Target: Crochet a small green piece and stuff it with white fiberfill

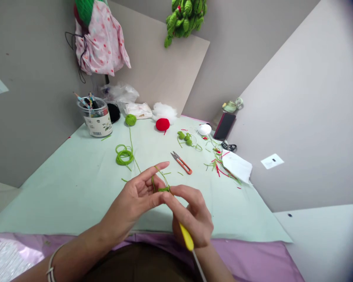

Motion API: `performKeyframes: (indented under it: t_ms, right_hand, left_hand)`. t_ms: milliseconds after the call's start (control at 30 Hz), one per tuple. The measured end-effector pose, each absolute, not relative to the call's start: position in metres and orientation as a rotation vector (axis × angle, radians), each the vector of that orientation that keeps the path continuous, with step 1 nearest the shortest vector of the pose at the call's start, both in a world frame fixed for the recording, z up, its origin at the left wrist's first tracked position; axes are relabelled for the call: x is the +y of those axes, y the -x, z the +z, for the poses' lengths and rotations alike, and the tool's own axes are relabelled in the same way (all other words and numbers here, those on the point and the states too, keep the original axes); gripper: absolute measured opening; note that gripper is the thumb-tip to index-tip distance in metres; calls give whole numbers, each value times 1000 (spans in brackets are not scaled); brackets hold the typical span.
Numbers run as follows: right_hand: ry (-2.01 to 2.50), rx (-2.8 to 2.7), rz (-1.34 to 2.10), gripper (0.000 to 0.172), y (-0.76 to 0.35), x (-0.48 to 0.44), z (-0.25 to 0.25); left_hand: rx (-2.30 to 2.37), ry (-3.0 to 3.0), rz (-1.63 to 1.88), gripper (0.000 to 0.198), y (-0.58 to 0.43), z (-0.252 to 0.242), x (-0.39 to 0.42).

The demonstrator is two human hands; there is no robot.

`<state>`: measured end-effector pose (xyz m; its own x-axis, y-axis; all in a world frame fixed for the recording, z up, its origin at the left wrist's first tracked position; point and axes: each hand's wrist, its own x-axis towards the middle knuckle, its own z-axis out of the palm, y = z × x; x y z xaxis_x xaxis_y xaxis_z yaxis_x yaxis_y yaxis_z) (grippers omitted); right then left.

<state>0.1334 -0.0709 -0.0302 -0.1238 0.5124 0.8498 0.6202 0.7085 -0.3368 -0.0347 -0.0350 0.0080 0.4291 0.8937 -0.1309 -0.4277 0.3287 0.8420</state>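
You are at the stage of forming a stitch, as I judge it, with the small green crochet piece (164, 189) between your two hands, above the near part of the counter (76, 188). Your left hand (138, 192) has its grip pinching this piece at the thumb side, while the index finger is raised and stretched forward, with the green working yarn (165, 180) passing between this finger and the piece. Your right hand (194, 215) has its grip pressed together on the yellow-handled crochet hook (186, 237), and its thumb and index finger meet close to the work, just beside your left thumb. The tip of the hook is hidden there, so I cannot tell if it is already through a loop. From your left hand the yarn goes over the counter, beside a loose green coil (124, 156), up to the green yarn ball (131, 120). The next move, in my opinion, calls for a firm left pinch, an even tension over the raised finger, and a small turn of the hook to catch the strand and draw it through. The orange-handled thread snips (184, 164) lie in front of your hands, apart from them; this step does not seem to require them.
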Motion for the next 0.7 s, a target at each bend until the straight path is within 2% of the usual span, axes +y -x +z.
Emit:
performKeyframes:
  t_ms: [167,433,533,700]
  right_hand:
    - [863,-1538,219,42,-130,-73,-16]
    - [796,-1164,758,17,-134,-74,0]
    - [741,-1123,900,14,-132,-66,0]
    - [807,-1202,824,17,-128,-61,-7]
  left_hand:
    - [607,-716,832,74,41,14,-29]
    - [603,-769,872,50,51,11,-26]
    - [590,-808,851,48,49,9,-28]
    - [620,-834,866,48,40,6,-30]
